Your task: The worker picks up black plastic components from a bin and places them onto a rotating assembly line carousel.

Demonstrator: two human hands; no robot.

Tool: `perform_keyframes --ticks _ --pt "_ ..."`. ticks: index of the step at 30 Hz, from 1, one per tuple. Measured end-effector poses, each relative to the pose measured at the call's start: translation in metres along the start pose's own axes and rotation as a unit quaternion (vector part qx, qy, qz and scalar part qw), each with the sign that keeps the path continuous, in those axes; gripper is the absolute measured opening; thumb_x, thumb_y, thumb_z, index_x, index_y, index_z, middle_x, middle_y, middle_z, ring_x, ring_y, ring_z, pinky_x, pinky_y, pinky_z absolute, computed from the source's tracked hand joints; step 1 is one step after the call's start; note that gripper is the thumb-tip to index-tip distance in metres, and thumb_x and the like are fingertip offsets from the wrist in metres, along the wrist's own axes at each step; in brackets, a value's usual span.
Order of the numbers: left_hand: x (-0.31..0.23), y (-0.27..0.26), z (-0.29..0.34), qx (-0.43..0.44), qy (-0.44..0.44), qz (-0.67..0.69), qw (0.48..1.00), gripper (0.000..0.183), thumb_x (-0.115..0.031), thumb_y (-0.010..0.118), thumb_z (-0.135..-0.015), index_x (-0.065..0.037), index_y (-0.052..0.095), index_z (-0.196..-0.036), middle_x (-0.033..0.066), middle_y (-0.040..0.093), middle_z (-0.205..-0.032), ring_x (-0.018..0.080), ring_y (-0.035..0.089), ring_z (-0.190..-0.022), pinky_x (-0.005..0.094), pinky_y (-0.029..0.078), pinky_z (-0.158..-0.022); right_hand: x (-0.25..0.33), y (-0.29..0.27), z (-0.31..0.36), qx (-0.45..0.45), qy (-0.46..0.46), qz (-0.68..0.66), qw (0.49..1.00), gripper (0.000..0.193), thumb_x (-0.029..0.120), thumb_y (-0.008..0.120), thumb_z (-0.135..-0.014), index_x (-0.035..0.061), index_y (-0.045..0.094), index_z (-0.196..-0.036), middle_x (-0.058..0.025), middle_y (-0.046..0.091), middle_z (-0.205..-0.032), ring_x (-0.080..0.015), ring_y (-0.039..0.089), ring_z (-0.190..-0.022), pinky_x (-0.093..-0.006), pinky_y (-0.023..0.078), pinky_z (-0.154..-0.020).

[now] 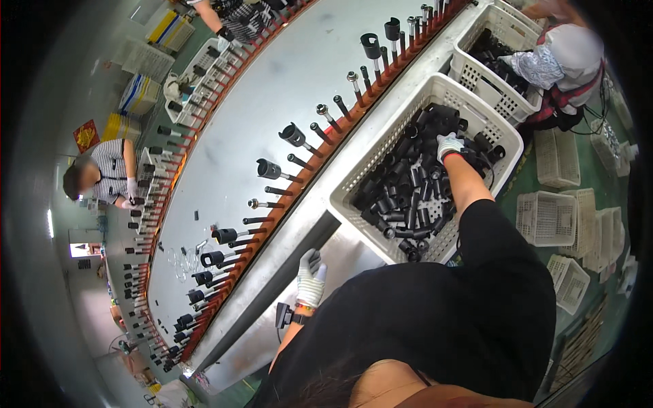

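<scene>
My right hand [449, 147], in a pale knit glove with a red cuff, reaches into a white plastic basket [340, 197]. It touches a heap of black plastic tubes and cup-shaped parts [415, 197]; its fingertips are lost among them, so their grip does not show. My left hand [311, 277], gloved the same way, hovers over the bare metal work surface [347, 253] near the basket's lower left corner. Its fingers are stretched out and apart, with nothing in them. A small black device [289, 315] is strapped on my left wrist.
A curved line of upright rods [299, 163], several topped with black cups, runs along the metal ledge. Another basket [496, 95] with black parts stands at the upper right beside a person in a cap [575, 54]. Someone in stripes [109, 170] works across the line. Baskets [546, 219] stand on the floor.
</scene>
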State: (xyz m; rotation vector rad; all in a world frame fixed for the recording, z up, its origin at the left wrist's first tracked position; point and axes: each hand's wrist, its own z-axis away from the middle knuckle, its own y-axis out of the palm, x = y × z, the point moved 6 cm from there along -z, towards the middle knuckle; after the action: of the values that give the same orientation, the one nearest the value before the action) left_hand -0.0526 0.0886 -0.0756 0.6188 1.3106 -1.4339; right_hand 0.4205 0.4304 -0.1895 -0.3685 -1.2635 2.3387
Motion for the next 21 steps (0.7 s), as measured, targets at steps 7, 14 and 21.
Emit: perform_keyframes --ticks 7,14,21 --pt "-0.059 0.022 -0.008 0.031 0.073 0.001 0.997 0.04 -0.007 0.06 -0.089 0.0 0.05 -0.128 0.0161 0.061 -0.116 0.0231 0.061 -0.108 0.0344 0.051 -0.094 0.002 0.039 0.032 0.009 -0.217 0.188 0.958 0.033 0.012 0.062 -0.082 0.0107 0.068 -0.115 -0.0182 0.06 -0.128 -0.0381 0.059 -0.118 -0.0428 0.05 -0.098" --pt "-0.09 0.08 -0.051 0.142 0.133 0.124 0.973 0.043 -0.011 0.064 -0.091 -0.002 0.049 -0.131 0.0134 0.059 -0.122 0.0215 0.059 -0.112 0.0349 0.047 -0.099 0.055 0.004 0.148 0.078 -0.477 -0.261 0.835 0.019 0.009 0.074 -0.069 0.0064 0.062 -0.083 -0.0051 0.062 -0.08 -0.0183 0.058 -0.077 -0.0328 0.047 -0.075" --pt "-0.135 0.107 -0.059 0.246 0.061 0.216 0.943 0.065 -0.024 0.069 -0.091 -0.007 0.035 -0.143 0.0117 0.059 -0.12 0.0161 0.058 -0.106 0.031 0.049 -0.092 0.076 -0.017 0.306 0.195 -0.456 -0.6 0.628 0.02 -0.001 0.07 -0.077 0.0093 0.058 -0.09 0.0024 0.057 -0.094 -0.0087 0.054 -0.094 -0.0274 0.045 -0.088"
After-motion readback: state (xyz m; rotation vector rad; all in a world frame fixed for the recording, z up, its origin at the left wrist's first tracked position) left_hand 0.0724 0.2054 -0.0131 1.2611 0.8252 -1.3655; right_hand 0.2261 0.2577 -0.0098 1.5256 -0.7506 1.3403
